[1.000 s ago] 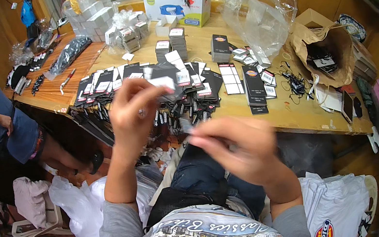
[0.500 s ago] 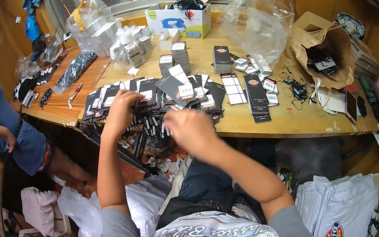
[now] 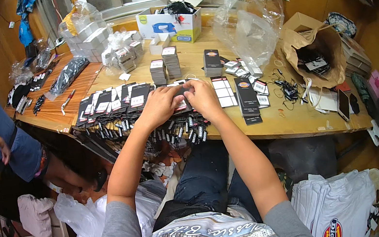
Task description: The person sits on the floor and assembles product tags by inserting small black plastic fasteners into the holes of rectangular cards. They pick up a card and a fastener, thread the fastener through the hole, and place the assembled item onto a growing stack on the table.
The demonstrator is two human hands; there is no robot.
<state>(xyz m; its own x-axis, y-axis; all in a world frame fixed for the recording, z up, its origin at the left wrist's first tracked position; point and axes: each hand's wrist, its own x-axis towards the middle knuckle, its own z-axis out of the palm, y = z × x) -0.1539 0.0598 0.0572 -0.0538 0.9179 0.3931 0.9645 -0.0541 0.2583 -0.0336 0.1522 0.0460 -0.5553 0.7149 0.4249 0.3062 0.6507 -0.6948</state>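
Note:
A wide, overlapping row of black and white hang tags (image 3: 137,96) lies along the table's front edge. Black strings with small light-coloured ends (image 3: 191,134) dangle from it over the edge. My left hand (image 3: 161,107) and my right hand (image 3: 203,99) come together on the right part of this row. Their fingers are bent, and the thumbs almost meet over black tags held between them. My palms hide most of those tags. Just beyond my hands rise two stacks of small tags (image 3: 171,63). Right of my right hand lie a white gridded card (image 3: 224,92) and long black tags (image 3: 247,96).
Behind stand a carton (image 3: 170,25) of black strings and plastic bags of small boxes (image 3: 87,38). A clear bag (image 3: 249,26), an open paper bag (image 3: 317,57) and a phone (image 3: 343,104) lie right. Folded white shirts (image 3: 334,204) sit below; another person (image 3: 1,122) stands left.
Both hands have moved together onto the tags; my right hand came up from the table edge. The loose tags lying tilted on top of the row are now under my hands. The view has shifted slightly.

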